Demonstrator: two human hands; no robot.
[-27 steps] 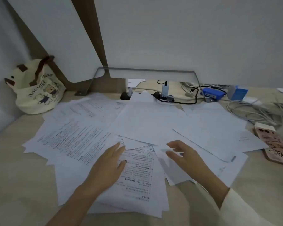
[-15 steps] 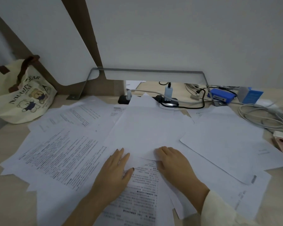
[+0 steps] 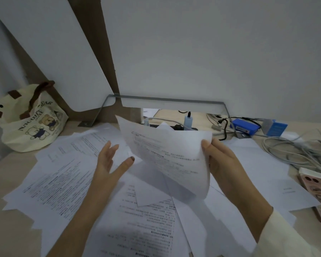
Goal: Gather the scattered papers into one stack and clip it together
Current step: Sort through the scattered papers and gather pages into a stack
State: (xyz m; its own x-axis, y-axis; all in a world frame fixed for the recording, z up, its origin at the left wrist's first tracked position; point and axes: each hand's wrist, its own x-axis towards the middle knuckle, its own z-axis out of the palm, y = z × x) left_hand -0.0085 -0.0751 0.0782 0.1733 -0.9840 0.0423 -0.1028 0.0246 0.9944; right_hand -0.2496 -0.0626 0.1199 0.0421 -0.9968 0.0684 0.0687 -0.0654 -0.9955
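Gathering looks barely begun. One lifted sheet [image 3: 167,156] is pinched at its right edge by the right hand [image 3: 228,164], thumb on top and fingers [image 3: 214,160] curled behind. It tilts up off the surface [image 3: 9,229], and its lower corner droops toward the scattered papers [image 3: 59,179] below. The left hand [image 3: 109,164] is spread wide and holds nothing, its fingertips just left of the sheet's free edge.

To do this step well, I would bring the left fingers to that free edge, so the thin sheet is held on both sides and cannot fold. It can then serve as the base of the stack. The overlapping pages right under the left palm should go in first, and those beyond the fingertips after. Each page is better lifted than dragged, since dragging would fan out its neighbours.

Pages to the right of the right fingers lie near a phone [image 3: 315,191] and cables [image 3: 293,151], so they need careful lifting. I cannot see a clip anywhere.
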